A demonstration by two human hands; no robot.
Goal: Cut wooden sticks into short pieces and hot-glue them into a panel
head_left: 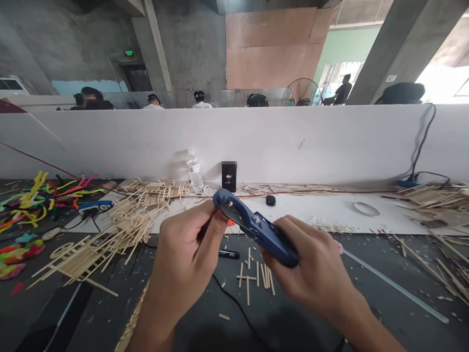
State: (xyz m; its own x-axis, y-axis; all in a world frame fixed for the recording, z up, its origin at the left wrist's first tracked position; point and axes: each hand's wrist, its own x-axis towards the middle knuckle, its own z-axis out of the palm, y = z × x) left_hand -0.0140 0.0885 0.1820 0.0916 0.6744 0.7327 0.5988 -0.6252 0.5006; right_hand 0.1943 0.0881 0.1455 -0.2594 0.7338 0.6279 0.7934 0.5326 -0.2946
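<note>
My right hand is wrapped round the handles of a blue hand cutter. Its metal blade and hooked jaw point up and to the left. Close against that jaw, my left hand pinches a thin wooden stick, whose small pale end shows in the jaw. The rest of the stick is hidden by my left fingers. Below the cutter, several short cut sticks lie on the dark table. A black marker lies just right of my left hand.
Stick frames pile up at left, near coloured pipe cleaners. A water bottle and black phone-like device stand by the white partition. A translucent rod lies at right. People are beyond the partition.
</note>
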